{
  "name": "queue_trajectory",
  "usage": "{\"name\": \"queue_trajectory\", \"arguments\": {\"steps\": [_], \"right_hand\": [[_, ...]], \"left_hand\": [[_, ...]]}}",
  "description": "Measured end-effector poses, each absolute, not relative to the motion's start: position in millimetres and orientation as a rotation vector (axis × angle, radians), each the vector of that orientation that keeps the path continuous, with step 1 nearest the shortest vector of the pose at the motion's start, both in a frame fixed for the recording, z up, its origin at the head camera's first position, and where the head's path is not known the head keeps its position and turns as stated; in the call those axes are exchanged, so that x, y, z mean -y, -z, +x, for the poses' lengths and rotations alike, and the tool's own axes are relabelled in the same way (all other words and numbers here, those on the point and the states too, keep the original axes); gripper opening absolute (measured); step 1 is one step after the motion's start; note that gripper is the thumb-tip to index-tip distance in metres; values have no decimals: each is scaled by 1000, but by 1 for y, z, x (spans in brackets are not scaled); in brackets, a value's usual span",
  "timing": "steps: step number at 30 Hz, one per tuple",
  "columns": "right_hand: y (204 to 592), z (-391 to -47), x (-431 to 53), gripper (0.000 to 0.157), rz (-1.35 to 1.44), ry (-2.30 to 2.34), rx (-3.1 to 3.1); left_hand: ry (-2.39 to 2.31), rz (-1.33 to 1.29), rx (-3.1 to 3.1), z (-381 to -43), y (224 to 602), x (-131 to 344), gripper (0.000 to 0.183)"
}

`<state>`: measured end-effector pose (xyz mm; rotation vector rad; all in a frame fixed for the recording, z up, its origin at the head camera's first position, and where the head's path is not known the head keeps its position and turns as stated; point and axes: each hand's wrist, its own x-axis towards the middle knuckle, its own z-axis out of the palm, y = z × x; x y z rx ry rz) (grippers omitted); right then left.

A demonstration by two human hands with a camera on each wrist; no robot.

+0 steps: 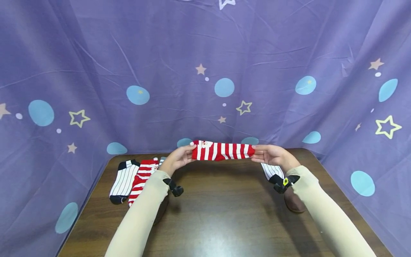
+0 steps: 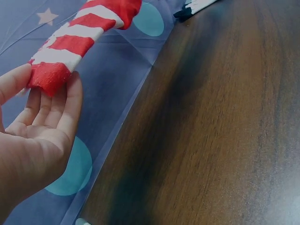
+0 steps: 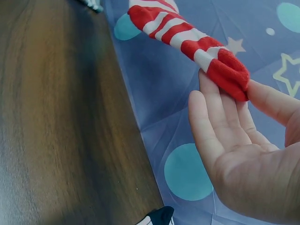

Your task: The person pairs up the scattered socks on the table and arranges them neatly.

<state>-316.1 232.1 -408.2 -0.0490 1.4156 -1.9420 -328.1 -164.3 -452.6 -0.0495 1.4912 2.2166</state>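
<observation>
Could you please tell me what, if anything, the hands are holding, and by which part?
A red-and-white striped sock, stretched between both hands: the left hand pinches its cuff end, the right hand its toe end.

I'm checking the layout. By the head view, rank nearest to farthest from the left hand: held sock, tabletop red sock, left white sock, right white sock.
1. Held sock, pinched by the left hand.
2. Tabletop red sock, to that hand's left.
3. Left white sock, farther left.
4. Right white sock, across by the right hand.
</observation>
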Motion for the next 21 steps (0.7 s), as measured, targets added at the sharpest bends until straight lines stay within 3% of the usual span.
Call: {"name": "queue_trajectory", "arguments": {"steps": [13,21], "right_hand": [[420,-314,-208,19,120,1942,-1491],[427,-311,-205,11,27,1907,-1586]], "left_hand": [[-2230,-41,-1487,-325,447,169,11],[-2229,-130,-1499,-319,448,169,17]]}}
